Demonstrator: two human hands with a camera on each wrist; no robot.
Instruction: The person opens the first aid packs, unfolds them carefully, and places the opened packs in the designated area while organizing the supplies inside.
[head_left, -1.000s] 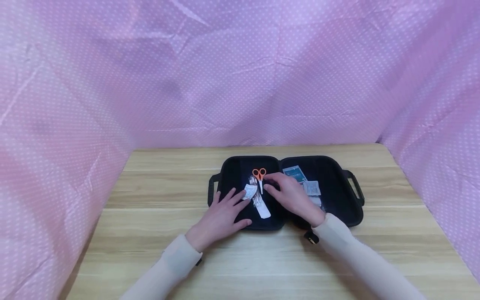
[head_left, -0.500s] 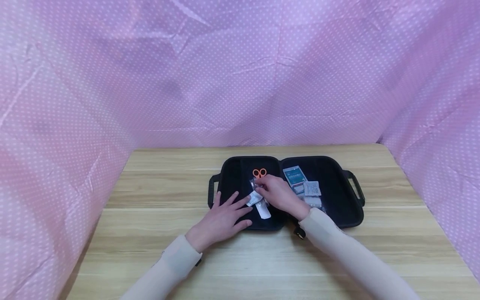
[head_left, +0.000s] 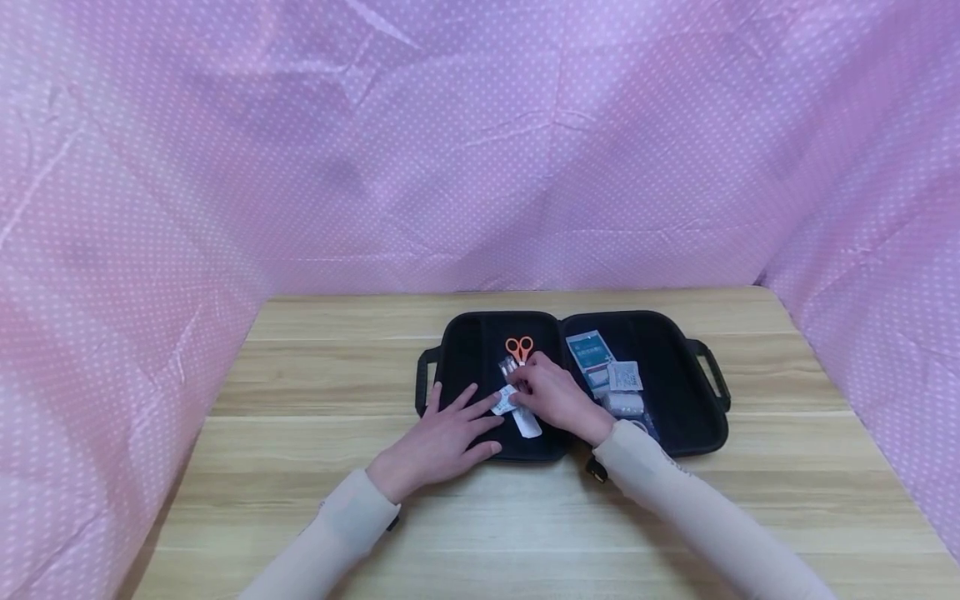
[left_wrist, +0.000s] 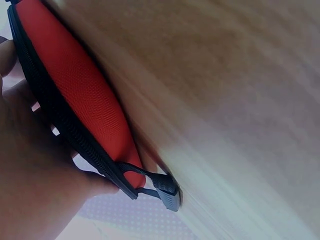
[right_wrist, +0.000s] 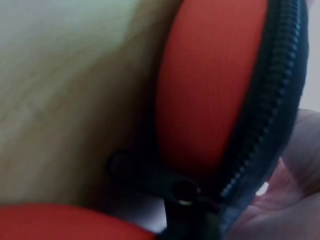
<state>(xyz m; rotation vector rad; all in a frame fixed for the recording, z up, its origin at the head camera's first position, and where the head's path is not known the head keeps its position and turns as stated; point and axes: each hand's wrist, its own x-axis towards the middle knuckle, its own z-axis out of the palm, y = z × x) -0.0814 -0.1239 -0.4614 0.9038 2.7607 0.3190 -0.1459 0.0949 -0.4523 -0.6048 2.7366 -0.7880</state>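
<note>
An open zip case (head_left: 461, 433) lies on the table, black inside; the wrist views show its red outer shell (left_wrist: 87, 80) and black zipper (right_wrist: 270, 95). My left hand (head_left: 444, 440) reaches over its left half with fingers spread, fingertips at a small white printed packet (head_left: 503, 402). My right hand (head_left: 557, 395) has curled fingers and pinches that packet by its right edge. Under and beside it lie a white strip (head_left: 527, 423) and a clear-wrapped item (head_left: 507, 367). Orange-handled scissors (head_left: 519, 347) lie just above, blades partly hidden by the right hand.
The case's right half holds a green-and-white packet (head_left: 592, 350), a small white packet (head_left: 625, 377) and a whitish roll (head_left: 624, 406). Black carry handles (head_left: 710, 375) stick out at both sides. Pink dotted cloth (head_left: 480, 167) hangs behind the wooden table (head_left: 337, 358).
My right hand has moved from beside the scissors down and left to the white packet, which has shifted slightly down and turned. My left hand has stayed nearly still.
</note>
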